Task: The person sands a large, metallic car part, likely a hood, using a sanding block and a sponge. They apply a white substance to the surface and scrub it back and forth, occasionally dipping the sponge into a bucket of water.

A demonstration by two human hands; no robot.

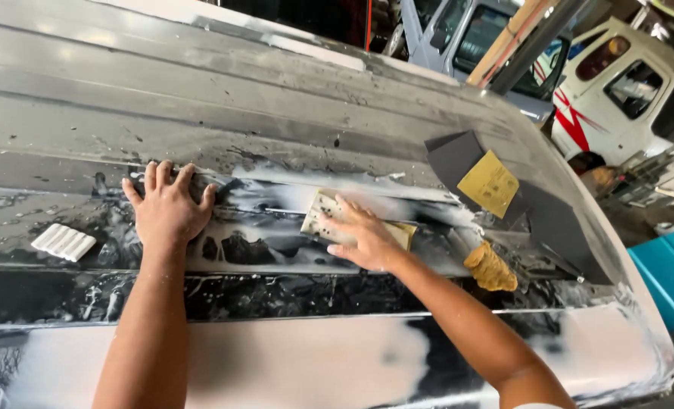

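Right hand point(367, 241) presses the sanding pad point(329, 218) flat mid-frame, fingers spread over it; left hand point(168, 208) braces open-palmed on the wet roof panel point(276, 113); best kept flat, strokes even

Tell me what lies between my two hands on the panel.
Head view: between the left hand and right hand holding the sanding pad, only wet, smeared panel.

The right hand point(367, 241) covers much of the sanding block point(323, 214); the picture's bottom edge cuts off both forearms.
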